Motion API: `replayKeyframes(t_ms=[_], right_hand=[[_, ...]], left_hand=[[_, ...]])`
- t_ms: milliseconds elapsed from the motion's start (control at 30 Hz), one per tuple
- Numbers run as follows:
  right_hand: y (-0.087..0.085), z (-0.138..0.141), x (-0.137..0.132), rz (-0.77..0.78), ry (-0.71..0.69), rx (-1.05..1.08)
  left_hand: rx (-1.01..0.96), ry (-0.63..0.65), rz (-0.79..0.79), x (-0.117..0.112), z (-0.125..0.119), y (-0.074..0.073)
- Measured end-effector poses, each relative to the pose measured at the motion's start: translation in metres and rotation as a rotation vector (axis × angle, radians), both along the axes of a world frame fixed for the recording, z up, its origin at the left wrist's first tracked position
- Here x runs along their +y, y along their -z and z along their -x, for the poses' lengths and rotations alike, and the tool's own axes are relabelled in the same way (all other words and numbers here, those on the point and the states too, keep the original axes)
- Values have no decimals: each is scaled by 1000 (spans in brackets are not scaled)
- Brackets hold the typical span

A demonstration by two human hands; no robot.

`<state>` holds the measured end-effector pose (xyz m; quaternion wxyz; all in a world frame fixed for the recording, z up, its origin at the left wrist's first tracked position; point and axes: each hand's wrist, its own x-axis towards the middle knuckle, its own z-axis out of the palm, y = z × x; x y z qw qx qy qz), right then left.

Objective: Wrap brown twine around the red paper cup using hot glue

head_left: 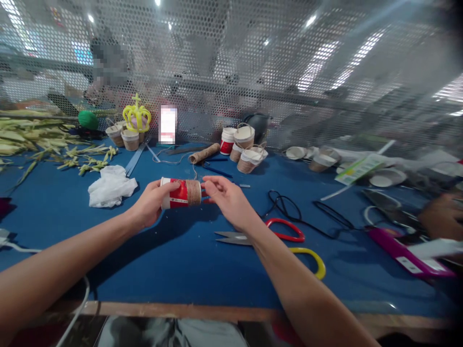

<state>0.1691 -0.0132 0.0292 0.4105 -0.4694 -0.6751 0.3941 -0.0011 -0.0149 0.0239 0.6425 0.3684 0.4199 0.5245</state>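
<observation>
A red and white paper cup (178,193) lies sideways in the air above the blue table, with brown twine (194,192) wound round its right-hand part. My left hand (154,200) is closed round the cup's left end. At the other end, the bent fingers of my right hand (224,197) touch the cup's edge; their tips are partly hidden. A loose strand runs up from the winding to a twine spool (204,153) lying behind it. Red-and-yellow-handled scissors (235,237) lie under my right forearm, blades apart.
White crumpled tissue (111,187) lies to the left, near pale husks (25,135). Twine-covered cups (249,159) and a lit phone (168,124) stand before the perforated screen. A black cord (285,207) and a purple box (401,250) lie rightward, beside another person's blurred hand (443,217).
</observation>
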Motion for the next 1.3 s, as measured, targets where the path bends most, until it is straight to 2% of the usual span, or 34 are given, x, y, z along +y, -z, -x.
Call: replayKeyframes(t_ms=[167, 367, 600, 833, 933, 1033, 1133, 1233, 1300], right_hand=[[3, 2, -2, -64, -80, -129], [1, 3, -1, 49, -88, -83], [0, 3, 1, 164, 5, 18], [4, 4, 0, 24, -50, -39], [5, 5, -1, -43, -28, -45], [4, 6, -2, -62, -15, -53], [2, 6, -5, -98, -28, -124], [-2, 7, -9, -207, -33, -240], [-7, 7, -10, -288, -60, -295]], left_hand=[[-31, 53, 89, 2, 1, -1], [-39, 104, 145, 4, 3, 1], [11, 241, -119, 7, 9, 6], [170, 206, -281, 3, 8, 9], [236, 218, -303, 1, 8, 8], [157, 242, -245, 1, 8, 6], [-29, 294, -60, 5, 11, 1], [-147, 359, 141, 11, 14, -4], [-143, 371, 163, 12, 15, -5]])
